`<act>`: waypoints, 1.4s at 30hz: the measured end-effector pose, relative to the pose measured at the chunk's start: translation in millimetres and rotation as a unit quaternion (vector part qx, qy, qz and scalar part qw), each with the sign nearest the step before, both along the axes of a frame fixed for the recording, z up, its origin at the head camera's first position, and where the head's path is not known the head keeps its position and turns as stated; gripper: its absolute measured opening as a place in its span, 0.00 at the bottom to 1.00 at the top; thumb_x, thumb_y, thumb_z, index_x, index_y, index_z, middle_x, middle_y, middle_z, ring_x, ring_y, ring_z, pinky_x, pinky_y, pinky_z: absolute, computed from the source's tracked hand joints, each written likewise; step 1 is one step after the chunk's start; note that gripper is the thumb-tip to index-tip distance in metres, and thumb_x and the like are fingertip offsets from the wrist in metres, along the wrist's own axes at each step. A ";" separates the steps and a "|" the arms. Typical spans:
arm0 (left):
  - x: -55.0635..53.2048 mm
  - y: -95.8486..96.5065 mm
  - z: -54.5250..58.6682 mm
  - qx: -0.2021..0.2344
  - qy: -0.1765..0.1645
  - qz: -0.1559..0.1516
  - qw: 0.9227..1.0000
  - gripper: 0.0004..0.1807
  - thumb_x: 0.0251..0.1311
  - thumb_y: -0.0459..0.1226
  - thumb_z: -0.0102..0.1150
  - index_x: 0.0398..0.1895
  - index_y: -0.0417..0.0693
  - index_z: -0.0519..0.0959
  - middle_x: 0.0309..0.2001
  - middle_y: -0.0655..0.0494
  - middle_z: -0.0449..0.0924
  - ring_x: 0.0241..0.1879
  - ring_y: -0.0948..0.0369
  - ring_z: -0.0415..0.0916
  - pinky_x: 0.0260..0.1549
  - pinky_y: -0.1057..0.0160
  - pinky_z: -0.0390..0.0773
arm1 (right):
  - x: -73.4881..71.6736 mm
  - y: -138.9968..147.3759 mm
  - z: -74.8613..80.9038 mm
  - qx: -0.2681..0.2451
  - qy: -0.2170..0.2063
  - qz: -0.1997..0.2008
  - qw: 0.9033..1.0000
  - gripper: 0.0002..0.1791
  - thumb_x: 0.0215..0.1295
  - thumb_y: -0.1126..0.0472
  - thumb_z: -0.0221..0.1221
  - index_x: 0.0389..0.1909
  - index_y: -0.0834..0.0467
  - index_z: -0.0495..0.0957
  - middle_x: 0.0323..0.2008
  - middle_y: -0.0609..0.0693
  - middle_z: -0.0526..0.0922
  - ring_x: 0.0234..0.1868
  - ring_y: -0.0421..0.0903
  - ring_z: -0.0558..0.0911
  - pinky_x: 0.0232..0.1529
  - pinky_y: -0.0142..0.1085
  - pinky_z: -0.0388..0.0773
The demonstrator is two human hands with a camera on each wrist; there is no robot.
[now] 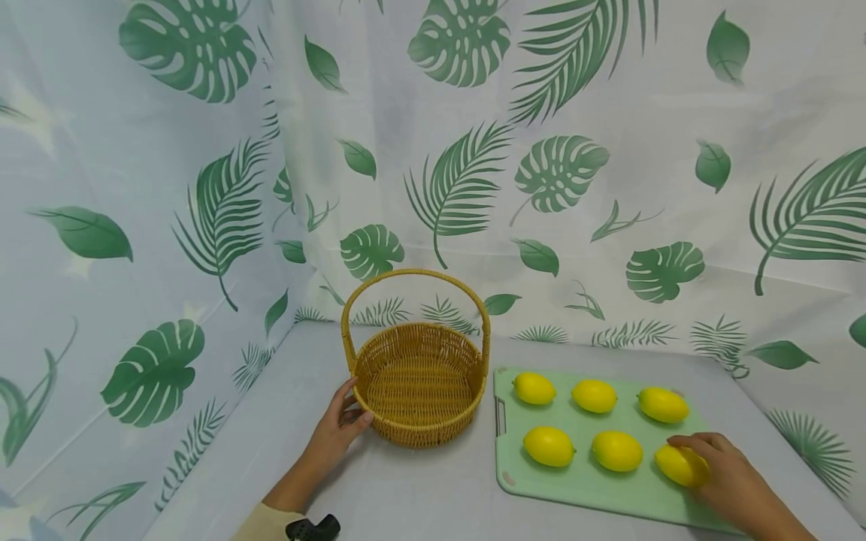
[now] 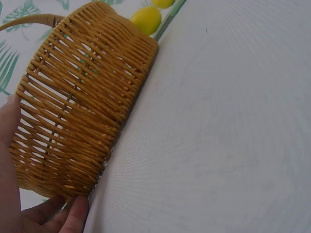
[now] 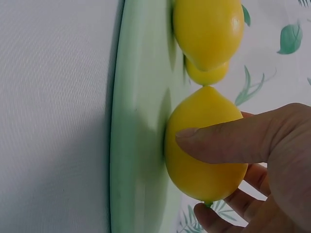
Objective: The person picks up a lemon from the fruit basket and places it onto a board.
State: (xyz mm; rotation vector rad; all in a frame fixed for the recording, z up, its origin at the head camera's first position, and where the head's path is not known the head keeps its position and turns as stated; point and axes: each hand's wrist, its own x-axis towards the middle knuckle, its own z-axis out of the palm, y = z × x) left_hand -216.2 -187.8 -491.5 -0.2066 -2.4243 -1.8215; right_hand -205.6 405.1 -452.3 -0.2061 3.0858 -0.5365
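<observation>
An empty wicker basket (image 1: 422, 436) with a tall arched handle stands upright on the table. My left hand (image 1: 338, 422) holds the basket's left side, with the thumb toward the front. In the left wrist view, fingertips (image 2: 77, 213) touch the woven wall low down. On the right, my right hand (image 1: 727, 473) grips a yellow lemon (image 1: 679, 464) at the near right of a light green cutting board (image 1: 541, 485). The right wrist view has the thumb across this lemon (image 3: 204, 179) and the fingers behind it. Several other lemons (image 1: 617, 451) lie in two rows on the board.
The table (image 1: 433, 500) has a pale cover. A white curtain (image 1: 460, 203) with green leaf prints hangs behind and along the sides. The board lies just right of the basket, with a narrow gap between them.
</observation>
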 end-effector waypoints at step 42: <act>-9.2 -6.8 -25.1 -0.001 -0.001 0.008 1.000 0.41 0.65 0.43 0.62 0.77 0.60 0.51 0.69 0.37 0.60 0.60 0.47 0.70 0.51 0.56 0.75 | 3.0 -12.5 5.1 -0.029 0.018 0.006 0.999 0.35 0.47 0.50 0.75 0.55 0.60 0.76 0.50 0.65 0.71 0.49 0.67 0.71 0.44 0.66 0.68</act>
